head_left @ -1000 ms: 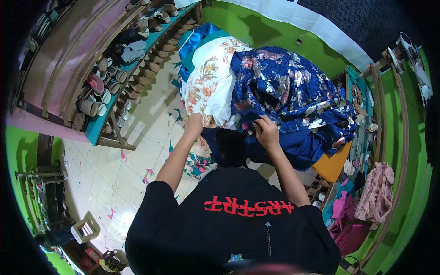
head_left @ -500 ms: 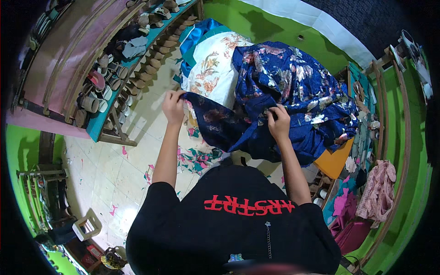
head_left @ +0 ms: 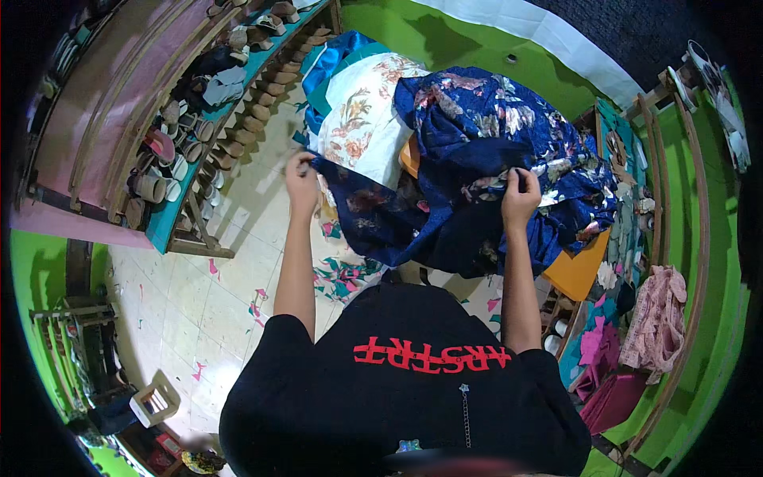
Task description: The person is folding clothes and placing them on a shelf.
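Observation:
A large dark blue floral fabric (head_left: 497, 119) lies heaped over the work surface in front of me, shiny and printed with pale and pink flowers. My left hand (head_left: 301, 176) pinches its left corner, out past the table's side. Farther right, my right hand (head_left: 520, 195) grips another part of its edge. Between both hands the cloth hangs in a loose sag, showing a duller, darker side. Under and left of it lies a white fabric with orange flowers (head_left: 358, 111), with a bright blue satin cloth (head_left: 338, 60) behind.
A teal-topped shelf (head_left: 163, 222) full of shoes and wooden shoe lasts stands at left. An orange panel (head_left: 580, 262) shows beneath the blue cloth. Fabric scraps (head_left: 346, 278) litter the tiled floor. A pink lace cloth (head_left: 656, 318) hangs at right; a plastic stool (head_left: 155, 399) stands lower left.
My right hand has moved right and slightly up, spreading the blue fabric wider between my hands. A bit of orange surface now shows beside the white cloth. My left hand stays nearly in place.

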Motion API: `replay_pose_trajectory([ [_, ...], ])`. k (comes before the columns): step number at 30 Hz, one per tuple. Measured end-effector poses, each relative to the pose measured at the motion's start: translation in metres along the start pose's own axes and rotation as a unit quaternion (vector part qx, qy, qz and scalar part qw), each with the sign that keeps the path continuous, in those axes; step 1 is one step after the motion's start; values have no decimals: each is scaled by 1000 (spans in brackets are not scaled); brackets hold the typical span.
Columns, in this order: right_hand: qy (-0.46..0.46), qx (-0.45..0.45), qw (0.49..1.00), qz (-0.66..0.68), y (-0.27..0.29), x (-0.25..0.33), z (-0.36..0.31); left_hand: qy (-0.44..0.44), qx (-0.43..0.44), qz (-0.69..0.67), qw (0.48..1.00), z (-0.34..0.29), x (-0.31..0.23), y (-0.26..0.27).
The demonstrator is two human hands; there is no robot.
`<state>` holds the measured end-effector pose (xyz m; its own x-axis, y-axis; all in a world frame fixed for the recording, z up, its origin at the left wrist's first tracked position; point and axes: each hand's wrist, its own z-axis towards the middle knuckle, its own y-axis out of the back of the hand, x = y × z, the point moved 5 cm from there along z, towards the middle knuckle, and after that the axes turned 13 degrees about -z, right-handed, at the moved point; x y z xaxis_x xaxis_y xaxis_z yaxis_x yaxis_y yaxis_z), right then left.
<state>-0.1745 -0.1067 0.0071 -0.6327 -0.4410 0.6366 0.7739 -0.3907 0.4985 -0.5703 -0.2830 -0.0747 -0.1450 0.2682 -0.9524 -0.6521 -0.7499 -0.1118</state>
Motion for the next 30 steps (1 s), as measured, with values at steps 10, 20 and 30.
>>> replay_pose_trajectory([
  [10, -52, -27, 998, 2, 30, -43, 39, 128, -181, 461, 859, -91, 119, 179],
  [20, 27, 74, 997, -28, 18, -35, -6, 461, 338, 612, 546, -334, 150, 119],
  [30, 89, 203, 974, 54, 41, -22, -57, 476, 290, 269, 786, -256, 97, 33],
])
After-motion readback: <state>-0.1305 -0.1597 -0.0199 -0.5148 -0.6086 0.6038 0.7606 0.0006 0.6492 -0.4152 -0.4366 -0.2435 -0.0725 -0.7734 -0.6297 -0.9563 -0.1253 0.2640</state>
